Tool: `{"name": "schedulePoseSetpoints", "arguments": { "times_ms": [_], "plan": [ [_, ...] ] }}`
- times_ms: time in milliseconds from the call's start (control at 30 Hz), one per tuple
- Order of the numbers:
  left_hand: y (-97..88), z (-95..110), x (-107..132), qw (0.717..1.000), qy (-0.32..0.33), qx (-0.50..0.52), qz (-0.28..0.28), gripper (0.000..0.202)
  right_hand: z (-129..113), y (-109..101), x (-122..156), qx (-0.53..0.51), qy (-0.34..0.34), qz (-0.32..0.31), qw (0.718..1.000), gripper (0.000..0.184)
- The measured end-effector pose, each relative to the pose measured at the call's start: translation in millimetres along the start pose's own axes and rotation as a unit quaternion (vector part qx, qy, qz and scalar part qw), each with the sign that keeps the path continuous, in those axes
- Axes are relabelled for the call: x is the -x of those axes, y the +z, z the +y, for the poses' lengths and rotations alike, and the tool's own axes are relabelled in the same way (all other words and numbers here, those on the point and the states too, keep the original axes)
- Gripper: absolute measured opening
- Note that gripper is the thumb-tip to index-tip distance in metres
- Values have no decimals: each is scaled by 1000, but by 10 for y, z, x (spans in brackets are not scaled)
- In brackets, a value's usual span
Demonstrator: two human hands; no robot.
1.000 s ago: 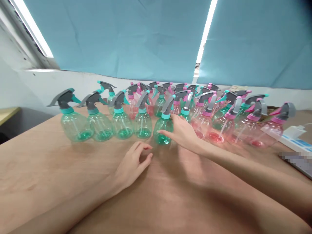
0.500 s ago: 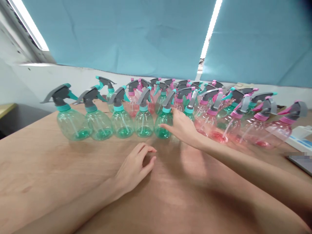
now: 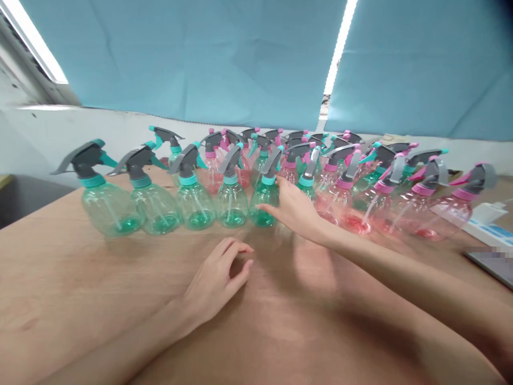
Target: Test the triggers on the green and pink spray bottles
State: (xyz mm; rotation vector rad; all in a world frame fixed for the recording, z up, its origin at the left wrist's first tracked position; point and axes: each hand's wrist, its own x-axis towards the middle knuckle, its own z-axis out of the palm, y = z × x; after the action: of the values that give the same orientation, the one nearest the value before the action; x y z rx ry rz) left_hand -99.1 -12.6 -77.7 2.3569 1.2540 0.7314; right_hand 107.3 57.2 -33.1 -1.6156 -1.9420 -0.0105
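My right hand (image 3: pixel 295 211) is closed around the right side of a green spray bottle (image 3: pixel 262 206) in the front row. The thumb lies across the bottle's front, and the other fingers are partly hidden behind it. This bottle stands upright on the table, with a little green liquid inside and a grey trigger head on a turquoise collar. My left hand (image 3: pixel 218 278) rests loosely on the wooden table (image 3: pixel 100 299) in front of the row. Its fingers are half curled, thumb apart, holding nothing. Closest to it is another green spray bottle (image 3: pixel 232 206).
More green bottles (image 3: pixel 112 208) continue leftward, and pink spray bottles (image 3: pixel 420 214) fill the right side. Several more stand crowded behind. At the right edge are a white and blue object (image 3: pixel 491 222) and a dark flat device (image 3: pixel 491 267). A blue curtain (image 3: pixel 200 59) hangs behind.
The view has shifted slightly, so the bottles and both hands appear a little further left. My right hand keeps its place at the same green bottle, and my left hand stays on the table.
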Motion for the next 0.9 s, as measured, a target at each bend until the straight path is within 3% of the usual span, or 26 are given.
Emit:
{"name": "schedulePoseSetpoints", "arguments": {
  "times_ms": [133,267,433,533,733,900],
  "plan": [
    [-8,-6,10,1000,-8,-6,-3,13,41,-122,159,-40,-19,15,999,75],
    [-29,-7,4,1000,-13,-15,-5,14,225,-404,388,-58,-54,37,996,45],
    [-15,78,-84,1000,3,-24,-2,15,547,-678,462,-34,29,68,997,35],
    [34,198,-203,1000,8,-14,-4,15,633,-687,384,-35,50,58,996,41],
    [169,412,-481,999,24,46,11,12,572,-554,149,-56,98,-10,994,70],
    [207,514,-591,998,14,64,24,11,579,-429,22,-58,102,-10,993,60]
  ]
}}
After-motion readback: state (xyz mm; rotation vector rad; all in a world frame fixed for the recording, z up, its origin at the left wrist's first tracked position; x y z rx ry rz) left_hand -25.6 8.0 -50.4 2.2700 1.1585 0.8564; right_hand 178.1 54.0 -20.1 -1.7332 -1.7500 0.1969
